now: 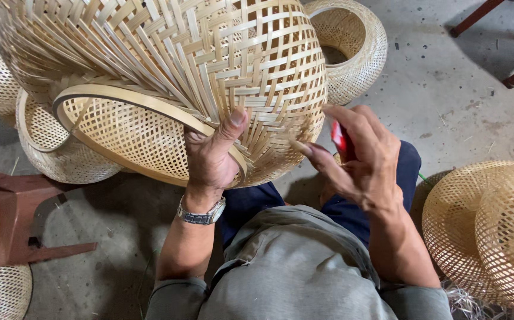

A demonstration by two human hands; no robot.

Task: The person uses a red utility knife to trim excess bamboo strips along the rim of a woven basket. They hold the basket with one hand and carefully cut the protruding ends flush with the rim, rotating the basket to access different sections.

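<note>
A large woven bamboo basket (168,59) lies tilted over my lap, its round rim hoop (120,98) facing me. My left hand (212,157), with a metal watch on the wrist, grips the rim at its lower right, thumb pressed up against the weave. My right hand (360,157) hovers just right of the basket's edge, fingers curled around a small red tool (341,141); its index finger points toward the loose strip ends.
Several other woven baskets stand around: one behind (351,47), two at the right (488,225), more at the left (61,154). A dark red wooden stool (2,219) sits at the left on the concrete floor (446,101).
</note>
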